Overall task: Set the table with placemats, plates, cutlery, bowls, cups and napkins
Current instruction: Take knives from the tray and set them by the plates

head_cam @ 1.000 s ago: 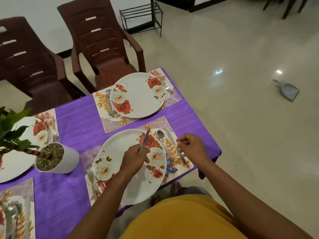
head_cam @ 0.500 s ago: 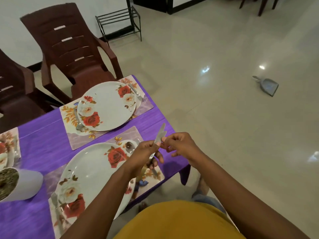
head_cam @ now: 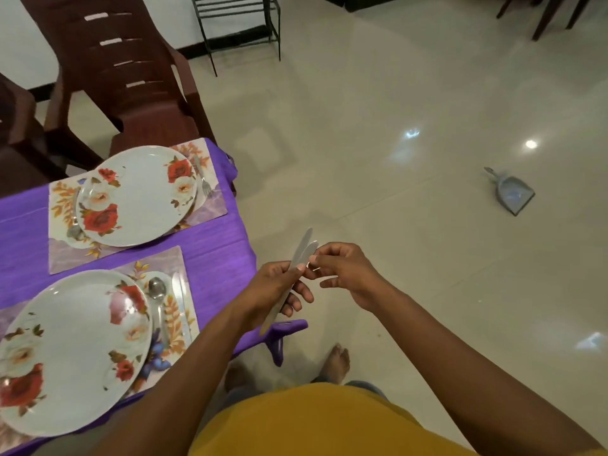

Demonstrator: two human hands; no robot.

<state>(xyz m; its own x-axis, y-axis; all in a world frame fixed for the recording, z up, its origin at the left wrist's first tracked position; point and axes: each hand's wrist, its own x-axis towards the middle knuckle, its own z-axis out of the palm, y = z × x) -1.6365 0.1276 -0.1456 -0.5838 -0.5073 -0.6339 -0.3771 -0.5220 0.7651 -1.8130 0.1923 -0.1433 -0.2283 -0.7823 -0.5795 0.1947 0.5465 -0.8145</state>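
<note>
Knives (head_cam: 302, 250): two are held together in the air, beyond the bench corner and above the floor; blades are pointed up and away, handles run down through the left hand toward the bench edge.
Left hand (head_cam: 275, 291): fingers are curled round the knife handles; the thumb is pressed against the blades.
Right hand (head_cam: 342, 269): the lower part of one blade is pinched between thumb and fingertips, just beside the left hand; the remaining fingers are loosely curled.
Near plate (head_cam: 65, 350): a white plate with a rose pattern is laid on a floral placemat (head_cam: 179, 327) at the near bench edge.
Spoon (head_cam: 157, 299): laid on that placemat just right of the near plate, bowl end away from the person.
Third knife (head_cam: 182, 311): laid on the same placemat, right of the spoon and parallel to it.
Far plate (head_cam: 138, 195): a matching plate is set on a second placemat (head_cam: 61, 199) at the far corner.
Fork (head_cam: 202, 177): laid at the right of the far plate, partly under its rim.
Second spoon (head_cam: 74, 230): seen at the left of the far plate, mostly covered by the rim.
Bench (head_cam: 217, 258): covered with a purple cloth, its corner hanging below the left forearm.
Chair (head_cam: 121, 70): a brown plastic chair is drawn up behind the far setting.
Rack (head_cam: 240, 24): a black wire rack is stood on the floor by the wall.
Dustpan (head_cam: 511, 192): a grey dustpan is lying on the tiled floor, well apart from the bench.
Feet (head_cam: 337, 363): bare feet are visible on the floor below the hands.
</note>
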